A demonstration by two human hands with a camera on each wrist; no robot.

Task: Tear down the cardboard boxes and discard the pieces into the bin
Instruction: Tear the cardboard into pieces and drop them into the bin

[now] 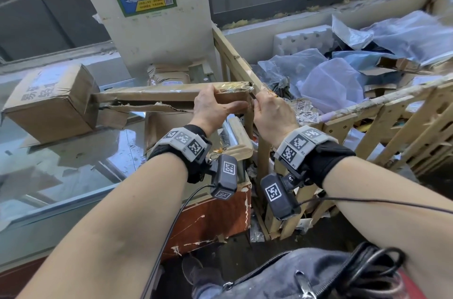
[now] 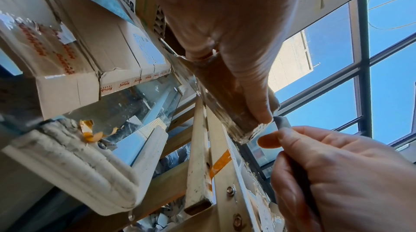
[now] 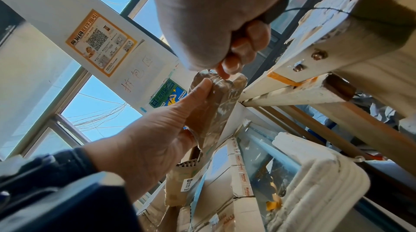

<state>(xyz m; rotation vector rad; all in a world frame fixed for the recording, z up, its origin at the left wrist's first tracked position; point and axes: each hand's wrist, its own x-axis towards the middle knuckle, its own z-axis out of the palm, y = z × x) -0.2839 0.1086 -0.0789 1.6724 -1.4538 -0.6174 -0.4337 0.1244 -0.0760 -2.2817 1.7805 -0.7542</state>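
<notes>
A long, narrow cardboard box (image 1: pixel 159 93) is held level in front of the wooden slatted bin (image 1: pixel 235 58). Its underside is torn open along its length, and its right end is wrapped in clear tape. My left hand (image 1: pixel 220 102) grips that right end, thumb underneath and fingers over the top (image 3: pixel 153 138). Just right of it, my right hand (image 1: pixel 264 107) is closed round a thin dark-handled cutter (image 2: pixel 281 123). The cutter's grey tip touches the taped end face of the box (image 2: pixel 227 104). In the right wrist view the dark handle (image 3: pixel 276 10) sticks out of my fist.
The bin holds crumpled plastic bags (image 1: pixel 331 83), cardboard scraps and white foam (image 1: pixel 304 39). A closed brown box (image 1: pixel 51 100) sits on the glass counter (image 1: pixel 73 168) at the left. More boxes and a foam corner piece (image 1: pixel 241 137) are stacked below my hands.
</notes>
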